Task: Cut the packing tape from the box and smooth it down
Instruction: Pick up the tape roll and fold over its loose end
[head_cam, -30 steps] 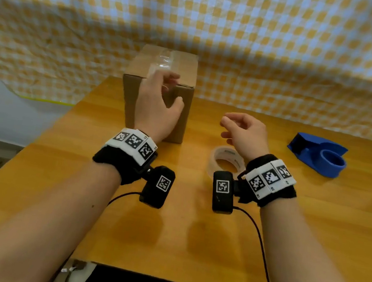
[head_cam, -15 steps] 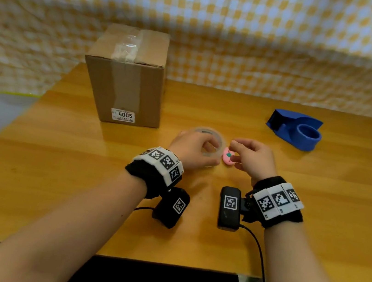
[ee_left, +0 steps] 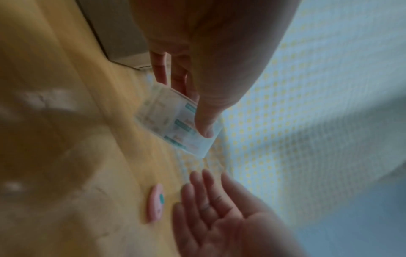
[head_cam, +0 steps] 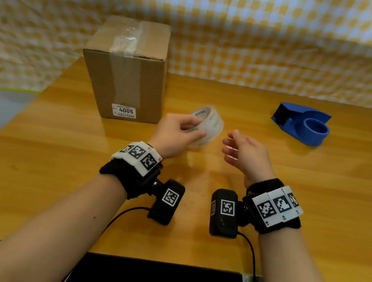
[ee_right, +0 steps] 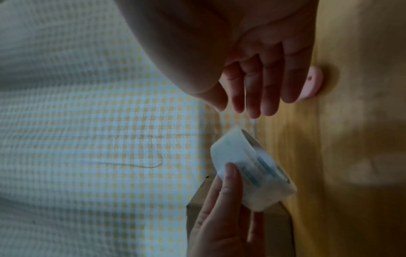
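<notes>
2 hands (head_cam: 176,134) (head_cam: 246,152) hover over the table (head_cam: 316,196). Left pinches the tape roll (head_cam: 209,126); right is loose-fingered, holding nothing, above a pink cutter (ee_left: 156,203).

Blue dispenser (head_cam: 303,127) on table (head_cam: 55,169) (checked cloth (head_cam: 245,29) behind); perhaps empty.

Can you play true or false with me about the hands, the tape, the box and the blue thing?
1. The left hand holds the clear tape roll. True.
2. The right hand holds the pink cutter. False: it is open, and the cutter lies on the table.
3. The cardboard box lies on its side, open. False: it stands upright, taped shut.
4. The blue tape dispenser sits on the table, untouched. True.
</notes>
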